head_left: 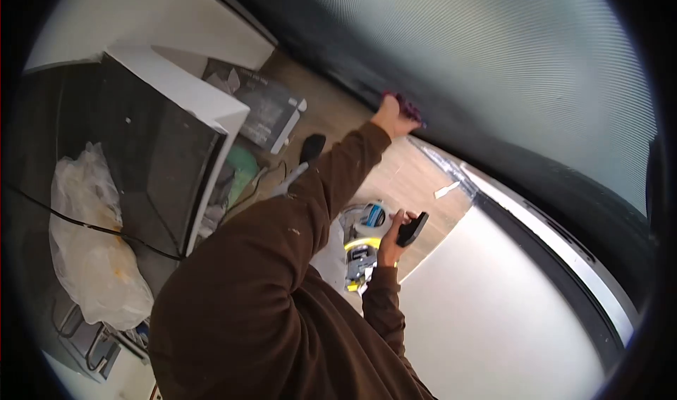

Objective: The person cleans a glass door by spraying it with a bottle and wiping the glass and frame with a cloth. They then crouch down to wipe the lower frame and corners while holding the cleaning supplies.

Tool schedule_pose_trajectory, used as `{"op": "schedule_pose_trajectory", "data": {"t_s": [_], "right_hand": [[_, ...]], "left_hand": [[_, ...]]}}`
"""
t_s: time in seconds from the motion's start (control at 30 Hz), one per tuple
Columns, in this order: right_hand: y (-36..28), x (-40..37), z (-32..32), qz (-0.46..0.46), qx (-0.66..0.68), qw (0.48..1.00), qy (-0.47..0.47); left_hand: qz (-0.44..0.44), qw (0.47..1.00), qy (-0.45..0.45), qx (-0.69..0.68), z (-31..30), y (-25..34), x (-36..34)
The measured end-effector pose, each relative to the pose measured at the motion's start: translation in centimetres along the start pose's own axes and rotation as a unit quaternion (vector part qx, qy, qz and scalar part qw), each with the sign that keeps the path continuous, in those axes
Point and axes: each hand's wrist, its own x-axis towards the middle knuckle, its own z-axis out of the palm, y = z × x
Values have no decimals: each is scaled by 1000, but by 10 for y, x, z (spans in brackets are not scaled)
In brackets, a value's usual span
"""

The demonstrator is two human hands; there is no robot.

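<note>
My left hand (393, 119) reaches out at the edge of the dark lower part of a large ribbed grey panel (493, 40). Its fingers are closed round a crumpled purple cloth (410, 111), which lies against that dark surface or just in front of it. Lower down, my right hand (392, 241) grips a flat black block-like object (412, 229), whose kind I cannot make out. Below and beside this hand, a white round tub with a blue label (374, 217) stands near a yellow-and-black item (361, 259) on the floor.
On the left is a dark glossy cabinet (162, 139) with a white edge, a clear plastic bag (99, 245) and a black cable (92, 225). A grey box (257, 107) and a green item (242, 171) lie beyond it. A white surface (508, 294) fills the lower right.
</note>
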Motion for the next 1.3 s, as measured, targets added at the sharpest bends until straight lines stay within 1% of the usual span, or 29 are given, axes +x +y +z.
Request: {"op": "schedule_pose_trajectory", "data": {"t_s": [0.03, 0.07, 0.1, 0.17, 0.23, 0.27, 0.3, 0.33, 0.37, 0.4, 0.43, 0.47, 0.5, 0.53, 0.67, 0.73, 0.77, 0.8, 0.83, 0.87, 0.93, 0.97, 1.03, 1.07, 1.1, 1.13, 1.17, 1.23, 1.3], "right_hand": [[7, 0, 4, -1, 6, 1000, 17], [9, -2, 12, -4, 16, 999, 35], [9, -7, 16, -7, 11, 999, 45], [45, -9, 12, -1, -18, 1000, 25], [73, -14, 9, -20, -36, 999, -6], [80, -19, 7, -14, -50, 999, -11], [88, -25, 5, -8, -64, 998, -16], [95, -30, 6, -4, -76, 997, -19], [99, -36, 6, 20, -64, 998, -20], [104, -41, 7, 38, -62, 997, -23], [108, -45, 7, 55, -60, 996, -26], [113, -50, 6, 72, -60, 995, -29], [119, -55, 7, 65, -70, 995, -30], [127, -56, 5, 86, -89, 991, -54], [137, -54, 17, 0, -112, 992, -58], [136, -51, 24, 22, -123, 991, -58], [145, -51, 26, 7, -130, 990, -55], [152, -47, 28, 14, -129, 990, -57], [158, -45, 32, 17, -125, 990, -57], [160, -47, 33, 27, -126, 990, -58], [162, -47, 37, 28, -141, 988, -63], [167, -48, 37, 36, -141, 987, -62], [169, -39, 42, 52, -114, 990, -67], [169, -39, 41, 39, -126, 989, -70], [171, -39, 43, 26, -135, 988, -72], [172, -39, 42, 16, -146, 986, -74], [168, -38, 39, 30, -160, 983, -90], [179, -41, 36, 3, -165, 982, -89], [193, -45, 32, -2, -145, 986, -87]], "left_hand": [[6, 1000, 10, -14, 1, 10, -2], [27, 999, -43, -18, -3, 24, 6], [45, 996, -75, -17, -3, 40, 6], [79, 990, -118, -12, -4, 77, 5], [154, 988, -23, -15, -13, 133, 19], [208, 978, 15, -8, -15, 165, 27], [235, 969, -14, 70, 1, 183, -5], [269, 953, 17, 135, 4, 209, -11], [283, 954, -18, 96, -8, 255, 3], [341, 927, 104, 117, -4, 282, -3], [450, 869, 187, 82, 44, 248, -62], [443, 893, 74, 24, 22, 297, -43], [444, 893, -22, 68, -22, 357, -14], [446, 890, -10, 94, -45, 367, 9], [451, 867, 38, 208, -97, 388, 75], [413, 892, 41, 177, -94, 359, 84], [371, 921, 33, 115, -86, 308, 81], [341, 933, 18, 113, -104, 282, 103], [279, 955, -9, 102, -103, 246, 105], [210, 968, 61, 125, -123, 223, 125], [88, 994, -59, 41, -123, 162, 120], [103, 994, -36, 25, -119, 150, 110], [134, 991, -2, -6, -86, 143, 99], [189, 982, 3, 3, -68, 157, 86], [245, 969, 7, 13, -57, 184, 69], [327, 944, 18, 33, -69, 232, 80], [378, 924, 22, 56, -53, 261, 51], [449, 888, 70, 68, -53, 339, 33], [483, 868, 99, 64, -59, 388, 27]]}}
